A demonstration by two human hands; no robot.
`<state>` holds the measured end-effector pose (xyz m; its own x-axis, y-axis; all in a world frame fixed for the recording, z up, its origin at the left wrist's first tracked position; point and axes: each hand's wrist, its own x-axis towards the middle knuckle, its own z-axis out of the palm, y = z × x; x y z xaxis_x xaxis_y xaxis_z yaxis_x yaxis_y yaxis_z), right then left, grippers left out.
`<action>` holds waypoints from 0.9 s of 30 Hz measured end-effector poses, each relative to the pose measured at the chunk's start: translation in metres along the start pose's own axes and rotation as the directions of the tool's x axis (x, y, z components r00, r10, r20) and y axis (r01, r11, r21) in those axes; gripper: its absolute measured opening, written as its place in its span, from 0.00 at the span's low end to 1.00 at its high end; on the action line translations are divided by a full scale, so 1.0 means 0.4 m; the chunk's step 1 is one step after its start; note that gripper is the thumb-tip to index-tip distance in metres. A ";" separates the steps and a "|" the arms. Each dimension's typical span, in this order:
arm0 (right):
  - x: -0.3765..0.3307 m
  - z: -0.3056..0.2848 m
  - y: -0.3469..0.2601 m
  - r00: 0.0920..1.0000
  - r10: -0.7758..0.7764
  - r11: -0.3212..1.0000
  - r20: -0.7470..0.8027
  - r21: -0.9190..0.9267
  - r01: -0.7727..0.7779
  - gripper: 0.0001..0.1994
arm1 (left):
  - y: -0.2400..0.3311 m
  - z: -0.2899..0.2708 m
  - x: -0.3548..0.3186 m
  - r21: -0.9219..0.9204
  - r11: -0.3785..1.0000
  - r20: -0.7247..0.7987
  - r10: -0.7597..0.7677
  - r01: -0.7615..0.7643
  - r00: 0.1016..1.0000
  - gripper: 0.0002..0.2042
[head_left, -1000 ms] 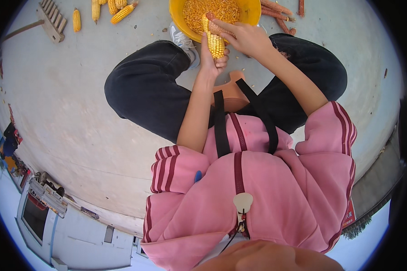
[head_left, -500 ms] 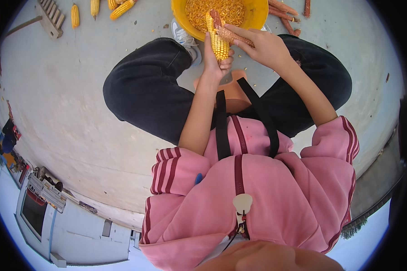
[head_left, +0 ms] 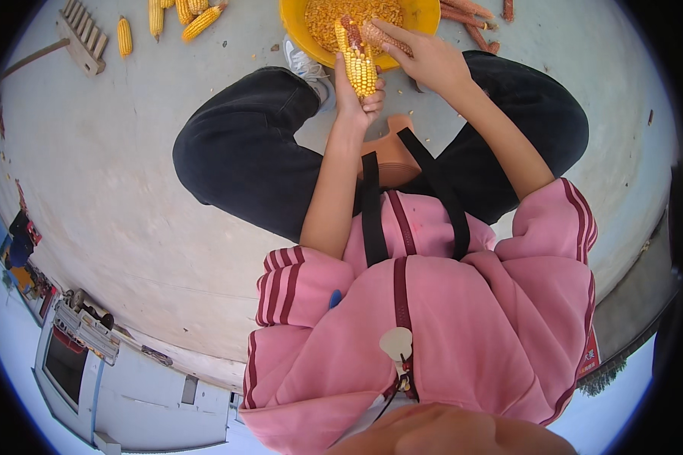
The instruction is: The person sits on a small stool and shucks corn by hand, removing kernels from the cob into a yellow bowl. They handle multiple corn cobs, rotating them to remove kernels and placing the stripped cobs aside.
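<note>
Left hand (head_left: 359, 105): fingers clamped round yellow corn ear (head_left: 362, 76), near edge of round yellow tub (head_left: 301, 38). Right hand (head_left: 437, 67): fingers clamped on bare pinkish cob (head_left: 385, 37). Ear's bared strip lengthens; more kernels off.

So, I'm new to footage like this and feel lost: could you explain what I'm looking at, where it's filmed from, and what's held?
There is no machine here: a person in a pink top works bare-handed. The view comes from a wide fisheye camera worn on the head, looking down, so straight edges bend. The left hand holds a partly stripped ear of corn; the right hand holds a bare cob close to it. A yellow basin with loose kernels stands just beyond. On the floor lie yellow ears and a wooden toothed tool at upper left, and more bare cobs at upper right.
</note>
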<state>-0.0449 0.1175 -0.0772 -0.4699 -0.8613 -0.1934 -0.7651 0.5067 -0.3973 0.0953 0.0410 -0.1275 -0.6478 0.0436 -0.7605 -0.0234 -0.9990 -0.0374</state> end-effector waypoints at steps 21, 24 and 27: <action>0.033 0.005 -0.001 0.999 -0.031 0.993 -0.019 -0.115 0.028 0.19 | 0.000 0.000 -0.002 0.003 1.000 0.005 -0.025 0.025 1.000 0.34; 0.022 -0.013 0.020 1.000 0.007 1.000 0.015 0.015 -0.007 0.20 | -0.004 0.002 -0.006 -0.025 0.999 0.000 -0.040 0.040 0.999 0.34; 0.011 -0.036 0.020 0.997 -0.051 0.995 0.060 0.087 0.046 0.21 | -0.004 0.002 -0.004 -0.038 0.998 0.009 -0.042 0.042 0.999 0.34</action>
<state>-0.0595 0.1184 -0.0683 -0.4028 -0.8868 -0.2266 -0.7447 0.4615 -0.4821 0.0958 0.0426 -0.1257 -0.6532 0.0852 -0.7524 -0.0220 -0.9954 -0.0937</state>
